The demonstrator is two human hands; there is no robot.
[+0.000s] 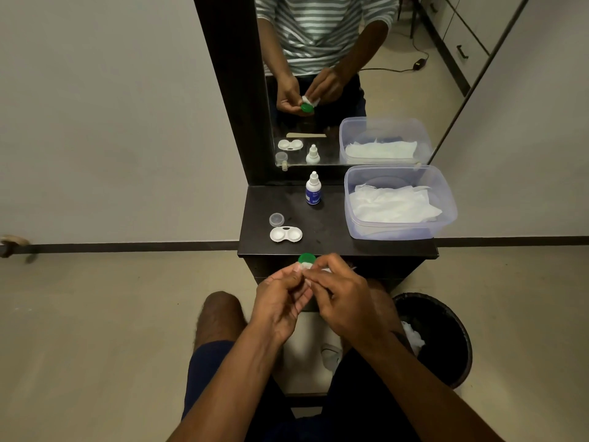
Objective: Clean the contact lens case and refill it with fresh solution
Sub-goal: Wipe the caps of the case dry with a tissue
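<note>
My left hand [280, 296] pinches a green lens-case cap [306, 259] just in front of the black shelf's [334, 237] near edge. My right hand [345, 298] presses a small white tissue [325, 270] against the cap; most of the tissue is hidden by my fingers. The white two-well lens case [286, 234] lies uncapped on the shelf's left side, with a clear cap [276, 219] just behind it. A small white solution bottle [313, 188] with a blue label stands upright near the mirror.
A clear plastic tub [446, 215] holding white tissues fills the shelf's right side. A black waste bin [446, 339] with crumpled tissue stands on the floor at my right. The mirror [334, 90] behind the shelf reflects my hands and the items.
</note>
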